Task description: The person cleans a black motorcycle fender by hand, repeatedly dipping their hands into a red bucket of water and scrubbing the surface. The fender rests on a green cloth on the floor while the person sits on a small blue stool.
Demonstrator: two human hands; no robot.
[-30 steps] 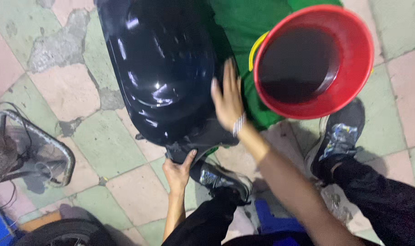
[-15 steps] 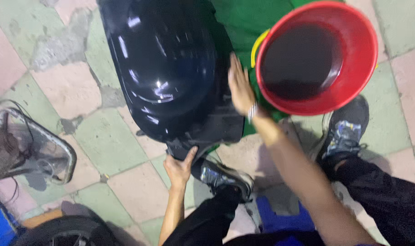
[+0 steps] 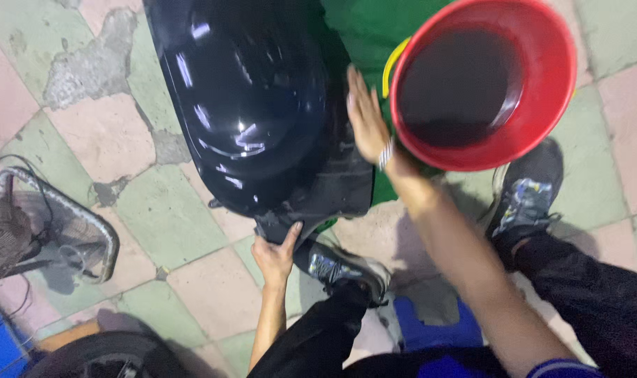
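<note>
I see a glossy black scooter body panel (image 3: 252, 115) lying on the tiled floor (image 3: 122, 140), running from the top edge of the view down toward the middle. My left hand (image 3: 276, 255) grasps the panel's lower end, thumb up against the dark plastic lip and fingers curled under it, so that grip is clenched on the panel. My right hand (image 3: 366, 119) lies flat and released, fingers stretched out together, palm pressed against the panel's right flank; a striped band sits at its wrist.

Just beside the right hand, to its right, stands a red basin (image 3: 483, 80) holding dark liquid. A yellow rim (image 3: 392, 66) peeks out from behind the basin's left side, and a green sheet (image 3: 371, 28) lies under both, reaching beneath the panel's right edge.

My two dark sneakers are planted on the floor: one (image 3: 343, 269) just below the panel's lower end, near the left hand, the other (image 3: 528, 189) below the basin. Dark trousers cover both legs.

At the left edge of the floor rests a wire fan guard (image 3: 45, 224), well apart from the panel. A tyre (image 3: 101, 357) shows at the bottom left corner, with something blue (image 3: 0, 346) beside it. The floor tiles are pale green and pink, cracked in places.
</note>
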